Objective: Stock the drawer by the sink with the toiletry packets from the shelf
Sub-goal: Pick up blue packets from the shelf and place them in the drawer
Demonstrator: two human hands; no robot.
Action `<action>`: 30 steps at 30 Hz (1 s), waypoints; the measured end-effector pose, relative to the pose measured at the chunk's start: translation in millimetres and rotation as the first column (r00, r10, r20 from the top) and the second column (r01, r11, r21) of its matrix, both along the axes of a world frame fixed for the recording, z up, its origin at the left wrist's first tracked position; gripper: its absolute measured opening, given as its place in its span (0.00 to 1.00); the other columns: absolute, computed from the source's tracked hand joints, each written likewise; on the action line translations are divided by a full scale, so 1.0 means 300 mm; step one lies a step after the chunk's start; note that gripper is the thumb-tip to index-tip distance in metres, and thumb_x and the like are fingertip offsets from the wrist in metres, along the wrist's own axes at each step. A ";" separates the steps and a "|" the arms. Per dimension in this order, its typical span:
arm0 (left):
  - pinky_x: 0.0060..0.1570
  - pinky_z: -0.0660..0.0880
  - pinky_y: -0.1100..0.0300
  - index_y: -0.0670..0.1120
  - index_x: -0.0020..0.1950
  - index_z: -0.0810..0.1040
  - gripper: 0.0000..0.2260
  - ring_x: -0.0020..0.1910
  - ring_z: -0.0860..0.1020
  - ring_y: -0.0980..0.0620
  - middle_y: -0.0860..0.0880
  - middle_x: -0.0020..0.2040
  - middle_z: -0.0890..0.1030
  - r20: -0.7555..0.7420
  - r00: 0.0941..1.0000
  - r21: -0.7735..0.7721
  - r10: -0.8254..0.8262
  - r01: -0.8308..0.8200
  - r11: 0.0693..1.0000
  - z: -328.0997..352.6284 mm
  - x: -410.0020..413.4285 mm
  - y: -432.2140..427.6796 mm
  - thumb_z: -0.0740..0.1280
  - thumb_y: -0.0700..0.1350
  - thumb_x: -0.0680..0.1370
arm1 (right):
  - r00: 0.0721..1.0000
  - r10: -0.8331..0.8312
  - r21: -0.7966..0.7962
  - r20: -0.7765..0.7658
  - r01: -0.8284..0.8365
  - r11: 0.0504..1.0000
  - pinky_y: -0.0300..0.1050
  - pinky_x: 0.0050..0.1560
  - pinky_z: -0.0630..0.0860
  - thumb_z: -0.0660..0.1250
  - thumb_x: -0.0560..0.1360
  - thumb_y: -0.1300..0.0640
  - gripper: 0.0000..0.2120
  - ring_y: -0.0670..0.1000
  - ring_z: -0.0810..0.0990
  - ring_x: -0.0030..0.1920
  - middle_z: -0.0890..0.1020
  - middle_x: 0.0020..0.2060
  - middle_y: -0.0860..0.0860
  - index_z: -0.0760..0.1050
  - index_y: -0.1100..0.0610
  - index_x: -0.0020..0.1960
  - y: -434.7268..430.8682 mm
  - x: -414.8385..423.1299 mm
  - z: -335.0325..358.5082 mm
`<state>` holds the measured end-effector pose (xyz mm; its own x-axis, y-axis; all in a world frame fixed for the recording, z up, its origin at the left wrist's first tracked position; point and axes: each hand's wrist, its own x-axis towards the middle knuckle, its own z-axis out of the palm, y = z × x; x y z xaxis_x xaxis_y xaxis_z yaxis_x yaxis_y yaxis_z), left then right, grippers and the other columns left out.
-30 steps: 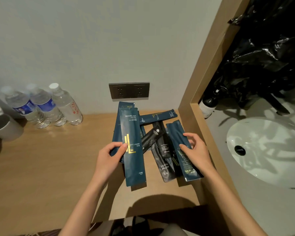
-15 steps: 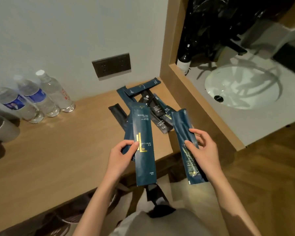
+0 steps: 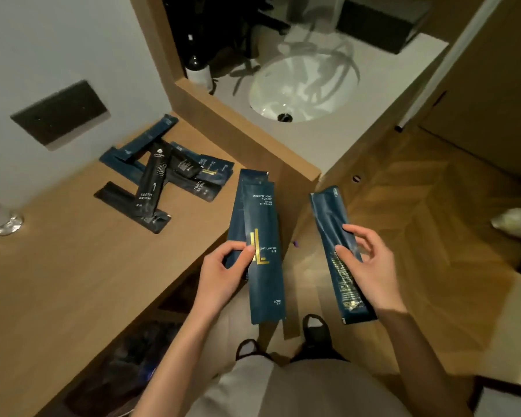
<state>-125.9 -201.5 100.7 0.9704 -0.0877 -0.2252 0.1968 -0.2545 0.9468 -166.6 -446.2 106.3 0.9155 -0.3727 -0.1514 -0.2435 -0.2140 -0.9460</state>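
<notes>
My left hand (image 3: 223, 272) grips a small stack of dark blue toiletry packets (image 3: 260, 224), the front one printed with gold letters and the word COMB. A single blue packet (image 3: 333, 224) with fine gold print is pinched in my right hand (image 3: 370, 266). Both hands hover off the front corner of the wooden shelf (image 3: 73, 281), above the floor. Several more blue and black toothbrush packets (image 3: 163, 179) lie in a loose pile on the shelf near the wall. No drawer is visible.
A white sink basin (image 3: 304, 85) sits in the counter beyond a wooden divider (image 3: 253, 136). A dark bottle (image 3: 197, 67) stands by the basin. A wall socket plate (image 3: 59, 111) is at left, water bottle bases (image 3: 0, 218) at far left. Wooden floor lies to the right.
Both hands lifted their packets off the shelf pile and drew them back and right, past the shelf edge. The view swung toward the sink and floor.
</notes>
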 end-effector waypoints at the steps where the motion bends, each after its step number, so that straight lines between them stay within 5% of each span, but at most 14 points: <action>1: 0.41 0.74 0.73 0.53 0.45 0.81 0.04 0.49 0.78 0.63 0.60 0.46 0.83 0.026 0.999 -0.005 -0.039 0.039 0.999 0.008 0.014 -0.053 0.67 0.49 0.77 | 0.999 -0.034 -0.003 0.008 0.034 0.999 0.54 0.64 0.74 0.71 0.73 0.63 0.17 0.49 0.75 0.65 0.78 0.60 0.46 0.76 0.49 0.58 -0.043 -0.011 -0.005; 5: 0.38 0.76 0.69 0.52 0.46 0.82 0.04 0.49 0.79 0.62 0.59 0.47 0.83 0.102 0.987 -0.030 -0.124 0.128 0.991 0.026 0.073 -0.298 0.67 0.48 0.77 | 0.988 -0.145 0.010 0.042 0.145 0.989 0.45 0.61 0.73 0.71 0.73 0.66 0.17 0.48 0.75 0.64 0.78 0.58 0.48 0.76 0.50 0.56 -0.243 -0.048 -0.029; 8: 0.38 0.77 0.68 0.52 0.45 0.81 0.04 0.47 0.80 0.61 0.60 0.45 0.83 0.118 0.981 -0.034 -0.156 0.161 0.986 0.021 0.112 -0.517 0.67 0.47 0.77 | 0.978 -0.186 0.010 0.091 0.186 0.982 0.30 0.55 0.74 0.71 0.73 0.67 0.16 0.34 0.76 0.57 0.79 0.57 0.49 0.76 0.52 0.56 -0.442 -0.071 -0.041; 14: 0.27 0.74 0.69 0.54 0.42 0.81 0.06 0.34 0.79 0.63 0.63 0.39 0.82 0.097 0.975 -0.091 -0.202 0.211 0.973 0.024 0.182 -0.952 0.68 0.46 0.77 | 0.960 -0.245 -0.049 0.134 0.254 0.966 0.20 0.50 0.69 0.71 0.73 0.64 0.17 0.23 0.71 0.53 0.76 0.53 0.33 0.76 0.45 0.54 -0.874 -0.061 -0.019; 19: 0.39 0.73 0.73 0.56 0.41 0.81 0.07 0.41 0.79 0.66 0.62 0.41 0.83 0.146 0.959 -0.051 -0.244 0.254 0.966 0.039 0.286 -1.193 0.68 0.45 0.77 | 0.961 -0.213 -0.040 0.176 0.223 0.974 0.21 0.53 0.70 0.71 0.73 0.66 0.18 0.26 0.73 0.55 0.78 0.53 0.35 0.76 0.45 0.53 -1.137 0.044 0.019; 22: 0.44 0.75 0.68 0.52 0.43 0.82 0.05 0.43 0.79 0.64 0.61 0.42 0.83 0.154 0.960 -0.039 -0.232 0.241 0.970 0.041 0.388 -1.299 0.68 0.45 0.77 | 0.962 -0.208 -0.009 0.178 0.213 0.977 0.26 0.53 0.73 0.72 0.73 0.64 0.16 0.33 0.77 0.56 0.81 0.52 0.38 0.78 0.46 0.55 -1.264 0.143 0.030; 30: 0.39 0.76 0.69 0.53 0.43 0.82 0.05 0.43 0.81 0.61 0.56 0.44 0.84 0.161 0.979 -0.111 -0.127 0.146 0.983 0.023 0.774 -1.560 0.68 0.49 0.77 | 0.977 -0.165 0.023 0.138 0.163 0.986 0.31 0.41 0.78 0.72 0.73 0.64 0.16 0.39 0.83 0.50 0.81 0.53 0.41 0.78 0.47 0.56 -1.543 0.549 0.022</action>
<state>106.2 -669.4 107.6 0.9695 -0.2390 -0.0544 0.0185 -0.1498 0.9885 -1.8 -909.2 113.1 0.8546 -0.5183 -0.0322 -0.1402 -0.1706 -0.9753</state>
